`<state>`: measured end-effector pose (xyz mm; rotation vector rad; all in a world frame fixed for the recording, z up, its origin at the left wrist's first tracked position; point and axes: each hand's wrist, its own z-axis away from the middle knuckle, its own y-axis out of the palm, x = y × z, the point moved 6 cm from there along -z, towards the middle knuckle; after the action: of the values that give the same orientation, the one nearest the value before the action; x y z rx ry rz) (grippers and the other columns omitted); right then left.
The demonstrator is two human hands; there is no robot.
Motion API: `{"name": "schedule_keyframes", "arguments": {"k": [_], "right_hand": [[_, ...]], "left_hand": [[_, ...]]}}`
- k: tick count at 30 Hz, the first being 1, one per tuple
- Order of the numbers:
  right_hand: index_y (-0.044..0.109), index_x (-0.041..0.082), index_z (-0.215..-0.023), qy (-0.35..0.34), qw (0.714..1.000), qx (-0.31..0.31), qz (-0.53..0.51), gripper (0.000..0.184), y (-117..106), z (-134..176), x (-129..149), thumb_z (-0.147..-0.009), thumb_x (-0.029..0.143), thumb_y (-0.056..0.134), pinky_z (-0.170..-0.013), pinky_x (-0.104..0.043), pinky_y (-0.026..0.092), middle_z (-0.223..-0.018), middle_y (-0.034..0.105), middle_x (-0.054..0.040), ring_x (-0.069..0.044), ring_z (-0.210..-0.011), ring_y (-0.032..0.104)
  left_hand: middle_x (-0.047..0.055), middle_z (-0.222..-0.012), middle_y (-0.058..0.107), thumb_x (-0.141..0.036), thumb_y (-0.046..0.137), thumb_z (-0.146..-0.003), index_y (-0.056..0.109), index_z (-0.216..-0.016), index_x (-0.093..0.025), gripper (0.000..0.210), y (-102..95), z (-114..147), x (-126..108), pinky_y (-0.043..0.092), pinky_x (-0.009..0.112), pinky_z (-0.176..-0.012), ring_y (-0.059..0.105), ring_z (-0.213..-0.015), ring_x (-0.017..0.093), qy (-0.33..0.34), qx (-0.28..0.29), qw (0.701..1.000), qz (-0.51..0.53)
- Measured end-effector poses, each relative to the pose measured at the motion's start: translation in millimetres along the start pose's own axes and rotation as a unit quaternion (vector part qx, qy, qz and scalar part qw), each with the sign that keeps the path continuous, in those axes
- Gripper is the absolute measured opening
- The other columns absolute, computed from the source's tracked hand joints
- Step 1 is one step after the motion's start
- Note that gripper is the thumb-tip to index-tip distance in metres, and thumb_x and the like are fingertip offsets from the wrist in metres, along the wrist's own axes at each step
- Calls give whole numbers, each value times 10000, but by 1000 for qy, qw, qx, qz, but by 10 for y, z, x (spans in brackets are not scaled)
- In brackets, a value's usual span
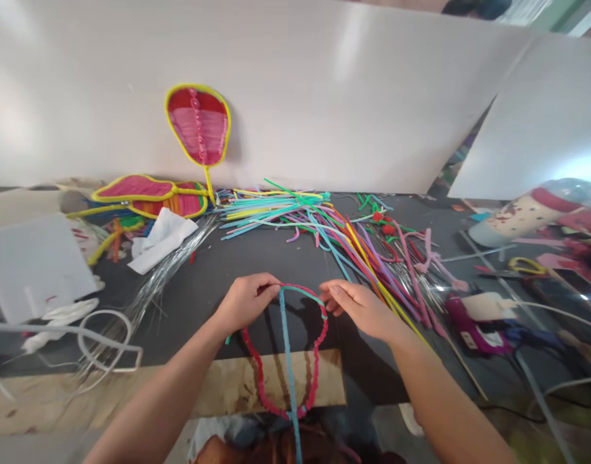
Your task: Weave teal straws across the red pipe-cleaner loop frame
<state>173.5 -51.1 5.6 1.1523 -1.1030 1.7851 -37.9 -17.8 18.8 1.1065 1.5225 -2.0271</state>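
A heart-like loop of red fuzzy pipe cleaner [316,361] hangs between my hands over the near table edge. Down its middle runs a light-blue pipe cleaner [287,348], and a teal-green pipe cleaner [302,289] crosses along its top. My left hand [247,299] pinches the loop at the top, where the blue and green strands meet. A short green end sticks out below that hand. My right hand [356,306] is at the loop's upper right edge, its fingers loosely curled and slightly apart; whether they touch the green strand is hard to see.
Loose pipe cleaners [276,209] are heaped behind my hands and to the right. A yellow-edged pink petal shape [198,125] stands against the white board. At left lie silver wires [167,264] and a white cable [106,341]; at right, a patterned bottle [527,212] and scissors [524,265].
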Motion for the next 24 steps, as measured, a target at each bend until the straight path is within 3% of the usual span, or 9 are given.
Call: {"name": "schedule_keyframes", "arguments": {"k": [8, 13, 16, 20, 24], "right_hand": [[598, 154, -1063, 41, 993, -58, -98, 483, 185, 167, -163, -827, 566, 505, -681, -309, 520, -911, 694, -99, -182, -792, 646], [593, 174, -1112, 0, 998, -48, -46, 404, 269, -4, 15, -834, 463, 535, -740, -323, 519, -933, 704, -82, -191, -835, 662], [636, 200, -1044, -38, 998, -40, 26, 274, 330, -110, 124, -836, 355, 546, -770, -308, 510, -931, 707, -55, -184, -861, 662], [671, 203, -934, -49, 995, -38, 81, 204, 364, -199, 176, -857, 267, 493, -684, -269, 504, -772, 700, -20, -148, -694, 653], [660, 196, -943, -51, 996, 1, 76, 198, 388, -252, 213, -852, 285, 509, -671, -250, 488, -787, 695, -16, -140, -700, 640]], "left_hand": [[-11, -755, 691, -338, 461, -850, 683, -874, -201, 262, 27, 30, -67, 410, 204, -629, 606, -691, 134, 17, 2, 1000, -12], [-9, -791, 694, -310, 457, -856, 687, -889, -207, 254, 107, 25, -114, 401, 204, -638, 604, -715, 135, 46, 9, 998, -33], [-3, -832, 699, -293, 456, -861, 686, -894, -208, 247, 141, 26, -140, 403, 206, -665, 611, -757, 139, 60, 11, 997, -40], [2, -849, 702, -283, 459, -862, 686, -883, -207, 240, 150, 40, -155, 405, 209, -690, 618, -785, 144, 67, 14, 997, -41], [-1, -848, 703, -288, 464, -863, 688, -880, -212, 237, 160, 51, -164, 404, 210, -679, 618, -775, 142, 62, 8, 997, -33]]}}
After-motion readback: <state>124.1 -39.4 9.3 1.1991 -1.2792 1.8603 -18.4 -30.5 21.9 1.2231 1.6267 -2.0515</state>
